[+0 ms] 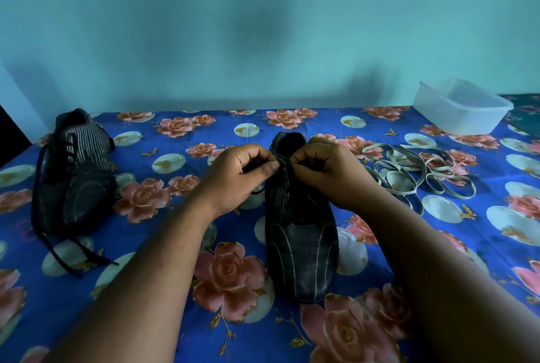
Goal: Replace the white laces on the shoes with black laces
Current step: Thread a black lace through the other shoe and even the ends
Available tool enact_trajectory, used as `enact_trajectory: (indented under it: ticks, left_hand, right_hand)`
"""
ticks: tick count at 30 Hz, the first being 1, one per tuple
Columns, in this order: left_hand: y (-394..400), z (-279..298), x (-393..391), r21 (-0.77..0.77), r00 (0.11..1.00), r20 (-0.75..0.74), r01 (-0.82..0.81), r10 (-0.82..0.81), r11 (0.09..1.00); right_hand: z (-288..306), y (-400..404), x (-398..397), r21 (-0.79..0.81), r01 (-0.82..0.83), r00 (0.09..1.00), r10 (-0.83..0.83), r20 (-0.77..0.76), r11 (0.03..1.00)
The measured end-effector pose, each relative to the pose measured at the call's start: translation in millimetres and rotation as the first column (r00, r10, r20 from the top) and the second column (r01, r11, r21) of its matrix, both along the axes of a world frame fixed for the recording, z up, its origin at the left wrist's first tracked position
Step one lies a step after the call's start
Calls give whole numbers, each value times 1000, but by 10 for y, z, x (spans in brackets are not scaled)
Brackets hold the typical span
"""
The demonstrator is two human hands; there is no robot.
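A black shoe (301,248) with thin pale stripes lies in the middle, toe towards me. My left hand (233,178) and my right hand (324,172) meet over its upper eyelets, each pinching the black lace (282,162) there. A short loop of that lace (258,190) shows under my left hand. A second black shoe (74,175) stands at the left, threaded with a black lace whose loose ends (64,257) trail towards me. The white laces (415,169) lie in a loose heap to the right of the middle shoe.
Everything rests on a blue cloth with pink roses (233,280). A clear plastic tub (461,108) stands at the back right by the teal wall. A dark object (11,131) juts in at the far left edge.
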State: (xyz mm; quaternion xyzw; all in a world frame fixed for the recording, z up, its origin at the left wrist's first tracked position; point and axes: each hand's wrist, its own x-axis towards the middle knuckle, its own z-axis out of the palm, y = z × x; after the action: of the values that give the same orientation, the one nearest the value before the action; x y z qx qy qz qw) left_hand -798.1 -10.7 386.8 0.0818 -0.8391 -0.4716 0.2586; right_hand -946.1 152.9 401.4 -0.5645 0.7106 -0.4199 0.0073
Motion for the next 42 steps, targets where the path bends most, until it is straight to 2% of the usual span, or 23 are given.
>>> enact_trajectory:
  ticks: [5, 7, 11, 14, 20, 22, 26, 31, 34, 38, 42]
  left_hand:
    - [22, -20, -2, -50, 1000, -10, 20, -20, 999]
    - [23, -20, -9, -87, 999, -50, -8, 4, 996]
    - [-1, 1, -8, -38, 995, -90, -34, 30, 999]
    - [9, 3, -4, -25, 997, -64, -35, 34, 999]
    - [15, -6, -7, -37, 998, -32, -52, 51, 998]
    - [-11, -6, -3, 4, 998, -33, -48, 48, 999]
    - [-33, -9, 0, 11, 999, -34, -24, 24, 1000]
    - [23, 23, 1, 54, 999, 25, -24, 23, 998]
    - [-35, -2, 1, 55, 993, 117, -41, 34, 998]
    - [-13, 30, 3, 92, 998, 59, -24, 18, 995]
    - [10, 61, 19, 85, 999, 32, -31, 28, 996]
  right_hand:
    - [-16, 4, -35, 41, -30, 999, 30, -12, 999]
    - [-33, 5, -74, 53, -39, 997, 42, -63, 998]
    - [-22, 19, -114, 33, -36, 968, 43, -248, 999]
    - [27, 53, -139, -25, -15, 968, 8, -250, 1000]
    - [4, 12, -95, -22, 69, 918, -72, -389, 997]
    - [-22, -4, -81, -36, 50, 934, -59, -352, 998]
    - [-61, -22, -106, 2, -1, 987, 1, -160, 1000]
    - [-74, -33, -95, 42, -52, 999, 52, 16, 998]
    - [-47, -12, -119, 45, -63, 997, 62, 35, 997]
    - [-65, -34, -84, -2, -25, 1000, 25, -2, 1000]
    - [-38, -22, -118, 27, -71, 992, 67, 105, 997]
